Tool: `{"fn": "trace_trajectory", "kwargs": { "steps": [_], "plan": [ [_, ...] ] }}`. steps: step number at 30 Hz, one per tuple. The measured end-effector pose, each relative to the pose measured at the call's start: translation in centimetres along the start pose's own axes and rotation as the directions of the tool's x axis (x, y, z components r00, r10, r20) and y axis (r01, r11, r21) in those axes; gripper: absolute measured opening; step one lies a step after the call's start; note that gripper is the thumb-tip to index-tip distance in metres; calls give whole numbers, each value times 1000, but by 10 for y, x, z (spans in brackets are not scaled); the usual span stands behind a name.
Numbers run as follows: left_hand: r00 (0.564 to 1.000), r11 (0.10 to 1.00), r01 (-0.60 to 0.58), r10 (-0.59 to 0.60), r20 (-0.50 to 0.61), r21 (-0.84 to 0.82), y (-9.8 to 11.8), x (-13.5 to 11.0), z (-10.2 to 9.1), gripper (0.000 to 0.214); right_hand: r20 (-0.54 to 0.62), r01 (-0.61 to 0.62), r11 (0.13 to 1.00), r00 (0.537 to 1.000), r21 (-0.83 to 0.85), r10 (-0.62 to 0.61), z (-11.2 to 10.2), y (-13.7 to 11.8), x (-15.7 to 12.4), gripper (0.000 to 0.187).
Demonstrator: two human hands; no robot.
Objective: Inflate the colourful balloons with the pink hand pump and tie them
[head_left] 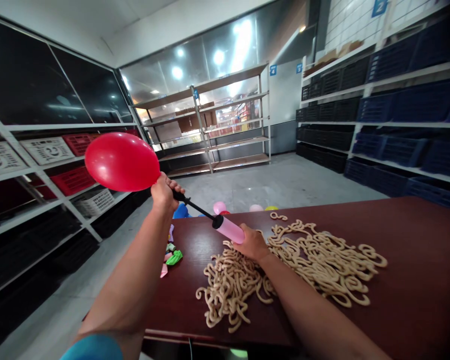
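Observation:
A large, inflated red balloon (pixel 122 161) stands out to the left, its neck hidden in my left hand (pixel 164 194). That hand is closed around the neck and the black end of a balloon pump (pixel 228 228). From there the pump's black rod runs down to the right into its pink barrel. My right hand (pixel 252 243) is wrapped around the barrel's lower end, just over a heap of beige, curled, rope-like pieces (pixel 232 280). Several limp balloons (pixel 174 257), green, pink and purple among them, lie near the table's left edge.
Both hands are above a dark brown table (pixel 408 235). More beige curled pieces (pixel 322 260) spread to the right. Beyond the far edge, inflated balloons (pixel 219 207) show low down. Shelves with white and red crates (pixel 47 150) stand left, dark blue crates (pixel 405 150) right.

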State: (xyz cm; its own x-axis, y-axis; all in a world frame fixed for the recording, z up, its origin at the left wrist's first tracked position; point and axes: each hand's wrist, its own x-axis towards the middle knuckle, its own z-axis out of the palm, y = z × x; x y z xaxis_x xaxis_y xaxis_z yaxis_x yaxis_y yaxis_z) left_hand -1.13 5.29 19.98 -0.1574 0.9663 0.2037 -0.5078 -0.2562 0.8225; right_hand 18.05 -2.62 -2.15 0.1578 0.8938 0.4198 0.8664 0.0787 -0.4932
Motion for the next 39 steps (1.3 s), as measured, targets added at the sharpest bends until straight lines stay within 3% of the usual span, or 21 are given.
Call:
{"fn": "trace_trajectory", "kwargs": {
  "steps": [7,10,13,20,23,26,34,37,39],
  "plan": [
    [990,991,136,-136,-42,5,-81,-31,7,40,29,-3,1000,1000,-26,4,-2,-1,-2,39],
    [986,987,161,-162,-35,-4,-96,-39,6,40,27,-4,999,1000,-33,4,-4,-3,-2,38],
    [987,988,157,-157,-19,-8,-87,-38,4,40,14,2,1000,1000,-24,-2,-5,-5,-2,38],
    [999,999,51,-51,-13,-20,-11,-8,-5,37,-25,32,999,999,11,-31,-1,-1,1,40],
    [999,1000,23,-23,-23,-13,5,2,-8,36,-18,18,1000,1000,6,-18,1,1,2,41],
    [999,999,30,-31,-35,-24,-8,1,-8,36,8,13,1000,1000,2,-13,1,0,0,39],
    [980,982,186,-188,-65,-32,-95,-32,-3,40,45,1,998,999,-60,2,-4,-5,-3,38],
    [978,978,199,-202,-57,-59,-103,-36,-5,40,43,9,999,999,-47,-7,-4,-5,-2,39],
    [981,981,187,-189,-39,-59,-94,-33,-7,40,29,12,999,1000,-40,-10,-3,-5,-2,40]
  ]
}}
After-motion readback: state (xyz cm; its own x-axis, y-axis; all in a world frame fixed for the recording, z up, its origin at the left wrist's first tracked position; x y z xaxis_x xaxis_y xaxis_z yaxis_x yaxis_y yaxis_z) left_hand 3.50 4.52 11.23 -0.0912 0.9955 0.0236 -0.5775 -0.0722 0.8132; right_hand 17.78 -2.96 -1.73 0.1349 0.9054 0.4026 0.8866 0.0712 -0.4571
